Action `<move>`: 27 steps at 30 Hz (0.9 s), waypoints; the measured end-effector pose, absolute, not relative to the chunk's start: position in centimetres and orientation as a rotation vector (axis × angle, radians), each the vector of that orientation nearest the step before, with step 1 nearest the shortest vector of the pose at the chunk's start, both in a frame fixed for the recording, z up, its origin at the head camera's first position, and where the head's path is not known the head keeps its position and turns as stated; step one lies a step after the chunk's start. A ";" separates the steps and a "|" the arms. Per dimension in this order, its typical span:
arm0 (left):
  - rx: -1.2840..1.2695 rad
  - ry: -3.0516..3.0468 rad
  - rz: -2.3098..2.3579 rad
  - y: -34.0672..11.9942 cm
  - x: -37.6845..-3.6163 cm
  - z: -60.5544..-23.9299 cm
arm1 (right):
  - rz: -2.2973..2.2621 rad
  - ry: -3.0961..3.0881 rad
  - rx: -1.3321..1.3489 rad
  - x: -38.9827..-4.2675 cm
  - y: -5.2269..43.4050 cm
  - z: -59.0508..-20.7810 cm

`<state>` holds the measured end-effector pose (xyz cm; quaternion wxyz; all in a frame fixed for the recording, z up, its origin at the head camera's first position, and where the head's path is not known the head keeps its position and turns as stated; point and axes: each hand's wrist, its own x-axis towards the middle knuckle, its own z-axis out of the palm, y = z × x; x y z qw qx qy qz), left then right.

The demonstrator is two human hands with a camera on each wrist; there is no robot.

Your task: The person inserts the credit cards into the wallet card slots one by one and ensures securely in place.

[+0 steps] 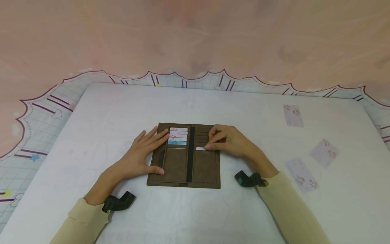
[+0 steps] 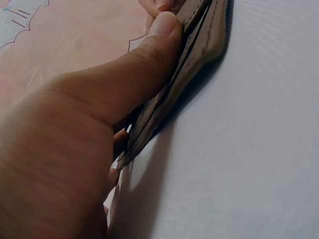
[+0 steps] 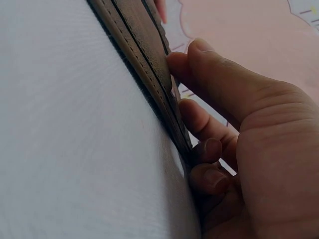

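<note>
A brown wallet [image 1: 205,169] lies open and flat in the middle of the white table [image 1: 195,105]. Its left half holds several cards [image 1: 178,136] in slots, the lowest one teal. My left hand [image 1: 143,154] rests flat on that half, fingers straight; in the left wrist view the thumb [image 2: 124,84] lies along the wallet's edge [image 2: 199,45]. My right hand [image 1: 223,140] sits on the right half and pinches a white card [image 1: 200,148] that pokes from a slot. The right wrist view shows curled fingers [image 3: 209,149] against the wallet's edge [image 3: 144,55].
Three loose pale cards lie on the table at the right: one far [image 1: 293,115], one at mid distance [image 1: 324,153], one near my right sleeve [image 1: 301,174]. A patterned cloth [image 1: 45,112] borders the table, with a pink surface behind.
</note>
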<state>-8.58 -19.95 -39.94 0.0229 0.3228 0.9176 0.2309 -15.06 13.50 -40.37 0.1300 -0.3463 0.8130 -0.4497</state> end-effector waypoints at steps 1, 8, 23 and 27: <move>0.999 2.840 0.718 -19.9 -8.6 -39.9 | -1.307 2.361 -1.008 -15.1 13.5 -40.4; 0.995 2.836 0.730 -19.9 -8.5 -39.9 | -1.299 2.358 -1.004 -15.1 13.5 -40.4; 0.980 2.835 0.716 -19.9 -8.6 -39.9 | -1.336 2.332 -1.023 -15.2 13.5 -40.6; 0.997 2.833 0.724 -19.9 -8.6 -39.9 | -1.332 2.334 -1.021 -15.0 13.4 -40.0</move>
